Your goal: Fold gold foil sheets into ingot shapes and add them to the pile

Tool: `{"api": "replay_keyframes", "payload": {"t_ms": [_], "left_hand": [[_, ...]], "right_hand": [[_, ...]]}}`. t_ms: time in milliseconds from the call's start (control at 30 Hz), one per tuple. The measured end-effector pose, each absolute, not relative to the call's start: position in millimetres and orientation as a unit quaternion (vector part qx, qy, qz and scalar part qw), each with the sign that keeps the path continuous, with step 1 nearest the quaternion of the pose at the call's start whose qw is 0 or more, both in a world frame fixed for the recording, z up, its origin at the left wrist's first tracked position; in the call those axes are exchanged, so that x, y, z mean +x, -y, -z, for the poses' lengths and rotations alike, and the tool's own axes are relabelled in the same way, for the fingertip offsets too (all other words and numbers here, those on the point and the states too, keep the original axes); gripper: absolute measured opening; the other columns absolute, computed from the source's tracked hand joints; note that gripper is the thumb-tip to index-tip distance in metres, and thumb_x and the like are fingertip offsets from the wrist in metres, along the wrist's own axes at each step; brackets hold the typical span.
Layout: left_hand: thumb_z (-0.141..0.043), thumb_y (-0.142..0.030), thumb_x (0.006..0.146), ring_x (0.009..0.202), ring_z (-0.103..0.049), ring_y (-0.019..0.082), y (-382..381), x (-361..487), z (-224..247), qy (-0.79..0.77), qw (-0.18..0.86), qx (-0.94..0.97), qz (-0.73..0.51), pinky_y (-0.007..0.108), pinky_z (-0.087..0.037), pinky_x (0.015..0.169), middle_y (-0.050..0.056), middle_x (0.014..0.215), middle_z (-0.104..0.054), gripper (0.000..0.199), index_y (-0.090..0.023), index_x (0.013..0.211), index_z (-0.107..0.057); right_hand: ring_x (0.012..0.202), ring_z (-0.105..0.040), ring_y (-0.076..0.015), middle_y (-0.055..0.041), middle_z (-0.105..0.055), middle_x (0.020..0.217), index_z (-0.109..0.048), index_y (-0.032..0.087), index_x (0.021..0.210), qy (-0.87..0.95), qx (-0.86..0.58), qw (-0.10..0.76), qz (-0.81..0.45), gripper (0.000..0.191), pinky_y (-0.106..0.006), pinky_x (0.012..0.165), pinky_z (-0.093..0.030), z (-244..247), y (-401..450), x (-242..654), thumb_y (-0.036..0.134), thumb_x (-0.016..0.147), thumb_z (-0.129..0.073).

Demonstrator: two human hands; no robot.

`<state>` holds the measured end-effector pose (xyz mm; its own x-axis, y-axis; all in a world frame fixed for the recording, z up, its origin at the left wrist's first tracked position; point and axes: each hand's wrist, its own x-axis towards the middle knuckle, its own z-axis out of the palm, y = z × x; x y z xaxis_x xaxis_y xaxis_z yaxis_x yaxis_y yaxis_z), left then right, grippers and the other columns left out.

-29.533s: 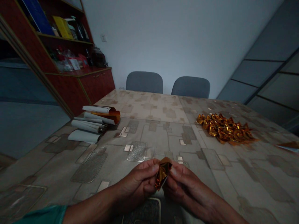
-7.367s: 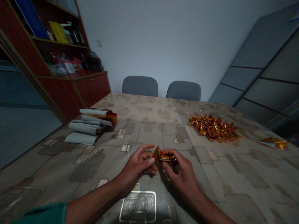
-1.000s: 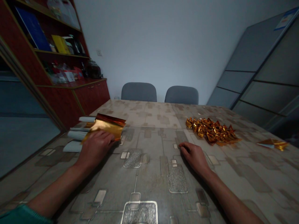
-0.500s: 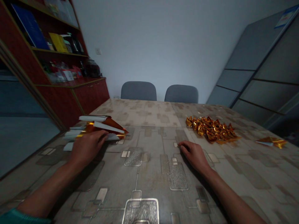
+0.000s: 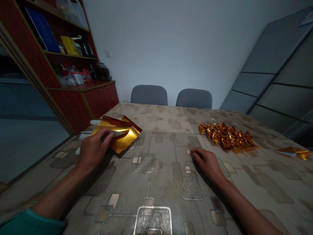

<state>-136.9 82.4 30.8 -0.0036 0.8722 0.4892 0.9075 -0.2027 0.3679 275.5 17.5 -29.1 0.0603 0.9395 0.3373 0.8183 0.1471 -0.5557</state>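
turned the shiny gold foil sheet [image 5: 126, 139] since half a second ago, showing more gold; pinching it in the bare left hand [image 5: 94, 148] over a mostly hidden grey-white folded paper stack [image 5: 85, 135]. resting the loosely curled bare right hand [image 5: 207, 163], apparently, on the patterned grey-beige tablecloth [image 5: 161, 187]; cannot tell its grip, fingertips partly hidden.

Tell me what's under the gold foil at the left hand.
Pale paper edges show to the left of the gold foil, past the left hand. Whatever lies directly beneath is covered by foil and hand.
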Motion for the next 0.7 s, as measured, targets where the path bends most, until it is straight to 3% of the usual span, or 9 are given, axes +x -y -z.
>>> {"api": "replay_keyframes", "payload": {"t_ms": [200, 533, 700], "left_hand": [[-0.047, -0.028, 0.097, 0.091, -0.073, 0.025, -78.1, -132.9, -30.2, 0.628, 0.071, -0.694, 0.347, 0.032, -0.051, 0.081, 0.007, 0.105, -0.077, 0.026, -0.015, 0.113, -0.063], [-0.046, -0.027, 0.102, 0.096, -0.075, 0.029, -74.6, -137.7, -26.9, 0.576, 0.169, -0.715, 0.359, 0.036, -0.053, 0.077, 0.006, 0.117, -0.076, 0.027, -0.022, 0.119, -0.065], [-0.047, -0.022, 0.103, 0.111, -0.072, 0.028, -71.4, -135.7, -27.7, 0.502, 0.200, -0.742, 0.398, 0.042, -0.055, 0.091, 0.006, 0.124, -0.074, 0.026, -0.021, 0.123, -0.063]], "right_hand": [[0.088, -0.075, -0.0296, -0.0106, -0.081, 0.095, -0.077, 0.020, 0.092, 0.682, -0.628, 0.361, -0.096, 0.033, -0.041, 0.083, -0.055, 25.2, -16.9, 271.5, 0.035, 0.088, -0.048], [0.088, -0.075, -0.0286, -0.0091, -0.081, 0.094, -0.077, 0.020, 0.091, 0.695, -0.598, 0.374, -0.141, 0.030, -0.040, 0.083, -0.056, 20.6, -13.7, 262.2, 0.035, 0.088, -0.050], [0.089, -0.074, -0.0297, -0.0106, -0.080, 0.095, -0.077, 0.020, 0.091, 0.695, -0.587, 0.381, -0.164, 0.029, -0.045, 0.086, -0.056, 14.8, -12.0, 258.9, 0.034, 0.088, -0.051]]}}
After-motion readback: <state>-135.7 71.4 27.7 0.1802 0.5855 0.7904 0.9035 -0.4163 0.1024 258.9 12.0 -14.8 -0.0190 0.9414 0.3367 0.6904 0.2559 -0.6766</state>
